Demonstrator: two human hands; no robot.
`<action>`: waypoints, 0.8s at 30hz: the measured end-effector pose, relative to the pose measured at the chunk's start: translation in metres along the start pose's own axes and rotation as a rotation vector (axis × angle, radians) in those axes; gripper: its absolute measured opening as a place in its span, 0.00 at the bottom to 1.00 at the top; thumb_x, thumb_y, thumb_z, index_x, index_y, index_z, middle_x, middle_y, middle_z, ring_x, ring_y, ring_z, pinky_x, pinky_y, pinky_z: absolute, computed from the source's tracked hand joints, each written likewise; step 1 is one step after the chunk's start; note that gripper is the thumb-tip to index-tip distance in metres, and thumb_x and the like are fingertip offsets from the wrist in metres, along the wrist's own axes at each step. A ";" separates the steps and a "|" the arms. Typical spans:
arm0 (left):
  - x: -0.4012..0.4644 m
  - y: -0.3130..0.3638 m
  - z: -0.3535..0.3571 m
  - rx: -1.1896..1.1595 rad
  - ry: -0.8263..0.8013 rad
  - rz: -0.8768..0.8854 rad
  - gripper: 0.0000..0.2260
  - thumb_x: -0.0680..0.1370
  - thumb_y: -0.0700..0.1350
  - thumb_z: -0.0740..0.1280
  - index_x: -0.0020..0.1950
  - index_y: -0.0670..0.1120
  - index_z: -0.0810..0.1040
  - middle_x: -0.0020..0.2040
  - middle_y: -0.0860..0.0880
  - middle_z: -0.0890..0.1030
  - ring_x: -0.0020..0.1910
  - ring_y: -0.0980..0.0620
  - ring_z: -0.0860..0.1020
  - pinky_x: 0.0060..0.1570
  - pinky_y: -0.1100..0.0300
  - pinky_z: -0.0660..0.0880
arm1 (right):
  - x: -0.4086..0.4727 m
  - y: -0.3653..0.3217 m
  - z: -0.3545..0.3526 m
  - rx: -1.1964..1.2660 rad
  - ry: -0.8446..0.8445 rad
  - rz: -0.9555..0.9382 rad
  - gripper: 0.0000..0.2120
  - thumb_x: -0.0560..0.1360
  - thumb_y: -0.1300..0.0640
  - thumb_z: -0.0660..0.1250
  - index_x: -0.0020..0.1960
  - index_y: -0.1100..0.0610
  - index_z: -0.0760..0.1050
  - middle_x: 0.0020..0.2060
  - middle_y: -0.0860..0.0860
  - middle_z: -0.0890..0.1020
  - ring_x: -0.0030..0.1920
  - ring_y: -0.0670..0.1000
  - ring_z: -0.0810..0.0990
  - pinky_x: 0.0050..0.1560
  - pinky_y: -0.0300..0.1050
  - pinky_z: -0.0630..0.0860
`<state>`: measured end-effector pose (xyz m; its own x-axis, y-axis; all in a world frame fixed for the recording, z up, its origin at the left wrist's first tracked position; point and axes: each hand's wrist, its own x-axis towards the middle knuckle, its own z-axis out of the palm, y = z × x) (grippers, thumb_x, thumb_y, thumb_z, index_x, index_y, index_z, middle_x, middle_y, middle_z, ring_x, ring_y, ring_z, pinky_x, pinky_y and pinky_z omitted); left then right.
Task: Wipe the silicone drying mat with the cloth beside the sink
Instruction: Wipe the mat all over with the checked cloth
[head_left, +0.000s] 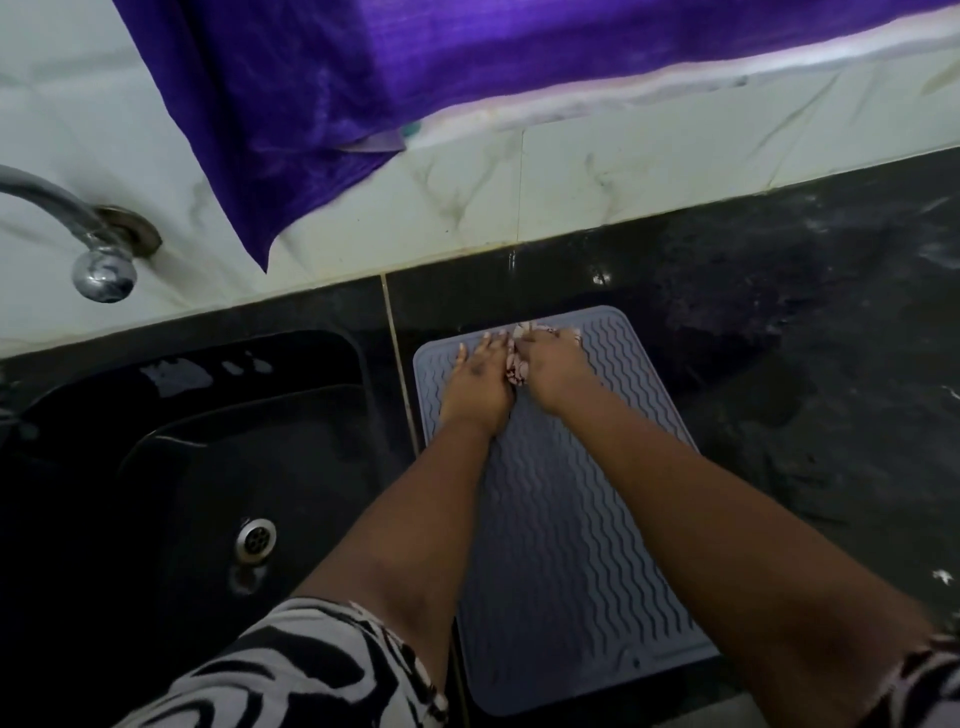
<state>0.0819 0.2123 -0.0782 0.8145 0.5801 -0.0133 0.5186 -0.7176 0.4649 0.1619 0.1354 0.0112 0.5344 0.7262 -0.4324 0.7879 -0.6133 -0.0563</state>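
Left hand (475, 382): laid palm down on the far end of the mat (561, 519), fingers stretched flat and spread toward the back wall, holding nothing; its thumb side lies against the cloth (517, 364).

Right hand (553, 366): just beside the left, curled closed over the cloth and pressing it onto the mat — knuckles up, fingers tucked under.

Cloth: small, pale with a dark reddish pattern, bunched between the two hands. Only slivers show — a strip in the gap between the hands and a tuft past the right knuckles, at the mat's far edge.

Mat: grey, rectangular, rounded corners, wavy raised ribs running its length. It lies flat on the black counter (779, 364), long side running away from the person, just right of the sink (171, 467). Both forearms cross above its middle.

Sink: black, set into the counter, metal drain (254, 539) on its floor.

Tap (78, 228): chrome, fixed to the pale marbled wall tile (571, 171) above the sink's far left.

Purple fabric (322, 93): hangs over the tile behind the sink and mat.

Sleeves (291, 675): black-and-white patterned, at the lower edge of view.
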 end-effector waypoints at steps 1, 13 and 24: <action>0.000 -0.001 0.001 0.004 0.009 0.031 0.25 0.81 0.46 0.56 0.78 0.47 0.56 0.78 0.48 0.58 0.78 0.52 0.53 0.74 0.58 0.38 | -0.008 0.005 0.010 0.012 0.042 -0.033 0.26 0.81 0.52 0.55 0.77 0.59 0.58 0.76 0.54 0.62 0.75 0.59 0.59 0.76 0.55 0.55; -0.005 0.007 -0.006 0.010 0.004 0.031 0.25 0.80 0.39 0.53 0.78 0.47 0.58 0.79 0.49 0.57 0.78 0.53 0.51 0.74 0.57 0.37 | -0.182 0.032 0.078 0.383 -0.080 -0.019 0.14 0.76 0.58 0.63 0.61 0.54 0.78 0.61 0.55 0.78 0.64 0.56 0.75 0.64 0.49 0.72; -0.055 0.024 0.008 -0.027 -0.019 0.068 0.21 0.83 0.47 0.52 0.77 0.49 0.60 0.78 0.51 0.59 0.77 0.54 0.54 0.76 0.51 0.40 | -0.084 0.017 0.078 0.104 0.163 -0.050 0.25 0.80 0.55 0.55 0.77 0.53 0.58 0.75 0.52 0.61 0.73 0.60 0.59 0.74 0.58 0.59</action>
<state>0.0519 0.1599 -0.0732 0.8526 0.5226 0.0023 0.4549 -0.7443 0.4889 0.1059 0.0397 -0.0234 0.5446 0.7921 -0.2757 0.7833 -0.5979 -0.1704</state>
